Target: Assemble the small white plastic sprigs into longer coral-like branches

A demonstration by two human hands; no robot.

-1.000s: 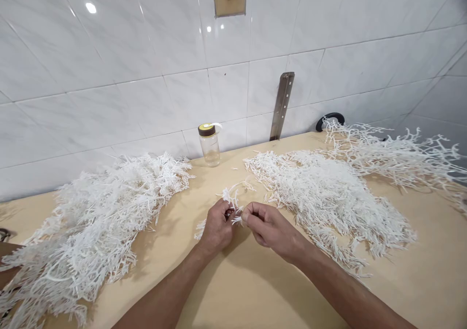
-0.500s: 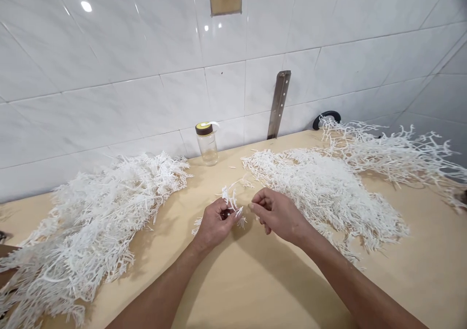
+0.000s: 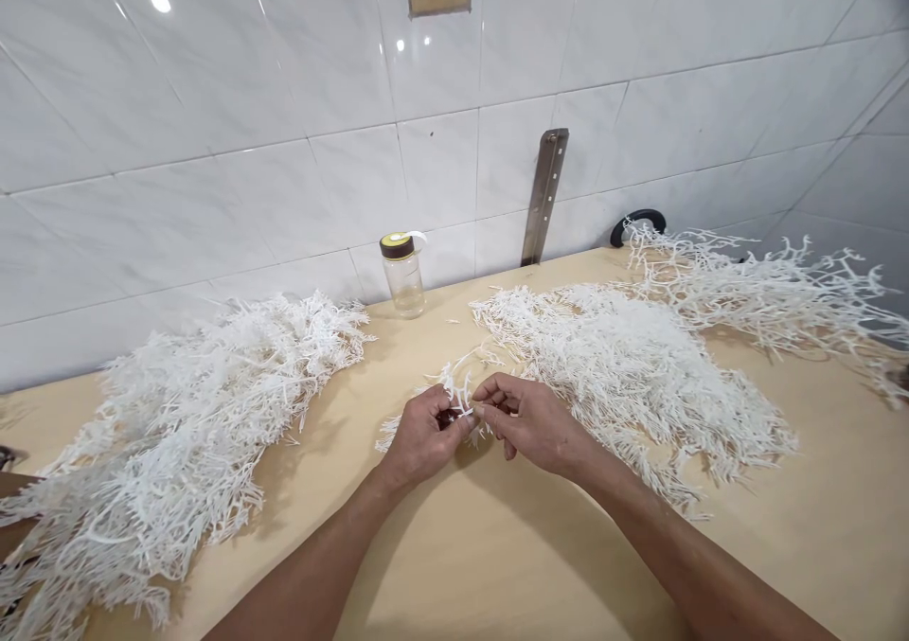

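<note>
Showing at the far left a shaggy heap point(image 3: 199, 423) of white branching strands, sprawling along the tan table point(image 3: 497, 565) and looking soft, tangled and frilly. Noting next a few white bits point(image 3: 387, 433) just beside the left hand point(image 3: 430, 437), then a clear bottle point(image 3: 404, 286) farther back near the tiled wall point(image 3: 284, 205), looking smooth and glossy under a dark cap with a yellow top.

Finding in the left hand a white sprig point(image 3: 461, 393), held between thumb and curled fingers low over the middle of the table, forking into thin, springy-looking tips. Meeting it from the other side with the right hand point(image 3: 529, 423), holding thumb and forefinger narrowed close to the sprig; not being able to tell at this size whether pinching or only touching. Judging by this, being midway through handling one piece, not yet setting it down; leaving plenty of strands on both sides, without showing which are finished.

Continuing rightward past a rigid, hole-punched metal strip point(image 3: 545, 196), leaning against the tiles, to a flatter heap point(image 3: 639, 376) of finer, straighter pieces, matted like straw. Ending with a curved black object point(image 3: 637, 224), partly hidden, and long, open, coral-like sprays point(image 3: 767, 286), looking wiry and stiff.
</note>
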